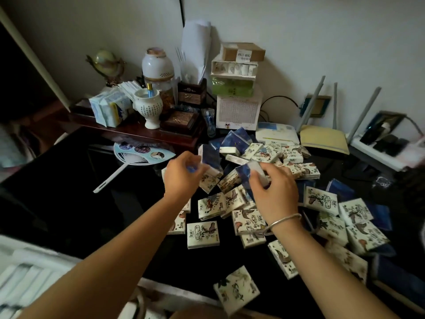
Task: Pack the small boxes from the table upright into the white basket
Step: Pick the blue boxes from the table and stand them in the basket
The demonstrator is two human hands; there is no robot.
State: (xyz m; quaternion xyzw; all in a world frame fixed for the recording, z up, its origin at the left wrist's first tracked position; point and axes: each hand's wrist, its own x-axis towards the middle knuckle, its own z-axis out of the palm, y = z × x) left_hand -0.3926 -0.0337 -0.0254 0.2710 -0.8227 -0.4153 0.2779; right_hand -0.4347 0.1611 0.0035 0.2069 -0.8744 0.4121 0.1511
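Over the small boxes (202, 233) on the black table (69, 192), the left hand (181, 176) pinches a blue box (209, 158) — the right hand (273, 192) grips a second blue box (247, 174)

Dim rm, white wall (322, 31)

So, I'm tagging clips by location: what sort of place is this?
Probably a home room: a white router with grey antennas, a white ceramic pen cup and a round plastic hand fan.
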